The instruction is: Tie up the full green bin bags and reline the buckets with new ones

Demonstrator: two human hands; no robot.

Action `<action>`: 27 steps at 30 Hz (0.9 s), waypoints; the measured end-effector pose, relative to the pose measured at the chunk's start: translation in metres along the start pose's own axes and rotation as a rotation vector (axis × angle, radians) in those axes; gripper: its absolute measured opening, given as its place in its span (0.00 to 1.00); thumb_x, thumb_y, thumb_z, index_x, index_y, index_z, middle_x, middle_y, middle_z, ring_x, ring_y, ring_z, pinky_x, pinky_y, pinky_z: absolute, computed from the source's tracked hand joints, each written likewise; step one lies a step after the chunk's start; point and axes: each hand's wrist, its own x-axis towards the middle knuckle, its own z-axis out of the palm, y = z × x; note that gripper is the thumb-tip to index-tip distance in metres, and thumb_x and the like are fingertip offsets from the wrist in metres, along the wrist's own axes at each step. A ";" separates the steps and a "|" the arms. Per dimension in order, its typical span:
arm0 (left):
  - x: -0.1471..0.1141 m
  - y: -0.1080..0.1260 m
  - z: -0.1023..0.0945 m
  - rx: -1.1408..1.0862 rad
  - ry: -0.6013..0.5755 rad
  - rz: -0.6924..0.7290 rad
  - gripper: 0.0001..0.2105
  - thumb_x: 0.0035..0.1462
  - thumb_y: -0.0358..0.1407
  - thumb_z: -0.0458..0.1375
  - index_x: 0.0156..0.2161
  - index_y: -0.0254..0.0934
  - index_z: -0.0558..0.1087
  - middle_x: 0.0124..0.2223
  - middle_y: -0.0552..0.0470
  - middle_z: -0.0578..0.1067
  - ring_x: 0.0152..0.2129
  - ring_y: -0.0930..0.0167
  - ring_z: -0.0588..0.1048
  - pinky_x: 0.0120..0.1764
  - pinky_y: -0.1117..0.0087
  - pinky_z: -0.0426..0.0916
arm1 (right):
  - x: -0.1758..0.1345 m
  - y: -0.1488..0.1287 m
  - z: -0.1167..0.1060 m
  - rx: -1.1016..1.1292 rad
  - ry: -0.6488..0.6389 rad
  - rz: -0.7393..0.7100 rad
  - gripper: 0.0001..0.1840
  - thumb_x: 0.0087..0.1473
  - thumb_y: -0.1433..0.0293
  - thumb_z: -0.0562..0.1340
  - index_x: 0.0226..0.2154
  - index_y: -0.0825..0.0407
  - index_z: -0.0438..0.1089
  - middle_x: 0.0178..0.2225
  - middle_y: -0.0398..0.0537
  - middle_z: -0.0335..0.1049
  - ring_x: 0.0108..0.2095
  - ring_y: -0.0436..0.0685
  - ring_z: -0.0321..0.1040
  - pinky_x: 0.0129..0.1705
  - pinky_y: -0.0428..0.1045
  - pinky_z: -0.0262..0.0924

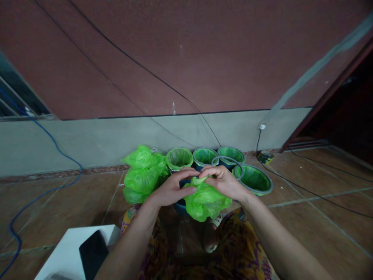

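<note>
Two hands on a thin green bag

At far left a blue cable (55,142) trails over the floor; nearer, a dark flat thing (92,252) lies on a white box (65,243). Next, a heap of green bags (142,175) sits on the floor beside a lined bin (179,148). The left hand (173,188) has its thumb against the green bag (206,200); its fingertips are partly hidden, so whether they are clamped cannot be told. The bag is between the hands, above the floor. The right hand (223,182) pinches its gathered top edge, thumb and fingers together on the film. It looks very light, limp, perhaps slippery and easily torn; the bunched rim seems the best hold, with thumb and finger pads rather than nails. Rightward stand more lined bins (271,186), a grey ring (243,171) and a small can (265,157).
</note>
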 end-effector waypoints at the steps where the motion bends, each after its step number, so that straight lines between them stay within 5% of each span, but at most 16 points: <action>1: 0.005 0.001 0.001 0.014 -0.010 0.003 0.18 0.54 0.39 0.62 0.50 0.39 0.74 0.46 0.48 0.75 0.44 0.67 0.71 0.49 0.64 0.64 | 0.001 -0.003 -0.003 -0.051 -0.001 -0.013 0.11 0.50 0.77 0.58 0.30 0.51 0.76 0.35 0.44 0.71 0.36 0.50 0.69 0.39 0.46 0.59; 7: 0.013 -0.009 0.011 0.079 0.047 -0.059 0.06 0.52 0.34 0.60 0.34 0.33 0.74 0.26 0.58 0.68 0.23 0.77 0.64 0.29 0.76 0.58 | 0.001 -0.016 -0.012 -0.450 0.038 -0.018 0.12 0.49 0.80 0.56 0.30 0.52 0.73 0.35 0.45 0.68 0.36 0.50 0.67 0.39 0.45 0.57; 12: 0.013 -0.019 0.011 0.497 0.514 -0.062 0.06 0.50 0.26 0.52 0.30 0.36 0.71 0.22 0.60 0.63 0.20 0.77 0.61 0.26 0.76 0.55 | -0.004 0.001 -0.014 -0.828 0.032 0.107 0.09 0.48 0.79 0.57 0.30 0.52 0.69 0.32 0.44 0.68 0.33 0.51 0.66 0.36 0.45 0.54; 17: 0.006 -0.016 0.000 0.716 0.768 0.017 0.08 0.53 0.28 0.51 0.35 0.37 0.73 0.23 0.58 0.66 0.21 0.75 0.65 0.28 0.74 0.59 | -0.011 0.035 -0.022 -1.096 0.060 0.359 0.11 0.45 0.77 0.57 0.34 0.51 0.69 0.36 0.48 0.72 0.35 0.55 0.69 0.33 0.46 0.52; 23: -0.011 -0.022 -0.027 0.838 1.015 -0.066 0.10 0.54 0.29 0.51 0.38 0.35 0.74 0.21 0.59 0.64 0.19 0.74 0.64 0.29 0.73 0.59 | -0.029 0.072 -0.031 -1.166 0.082 0.613 0.12 0.49 0.71 0.57 0.37 0.50 0.71 0.32 0.51 0.75 0.35 0.59 0.72 0.32 0.48 0.52; 27: -0.021 -0.032 -0.051 0.848 1.118 -0.210 0.12 0.54 0.30 0.50 0.40 0.34 0.74 0.18 0.61 0.59 0.16 0.74 0.61 0.26 0.73 0.56 | -0.045 0.098 -0.044 -1.035 0.133 0.627 0.10 0.46 0.73 0.59 0.34 0.51 0.72 0.32 0.50 0.74 0.36 0.59 0.71 0.34 0.48 0.55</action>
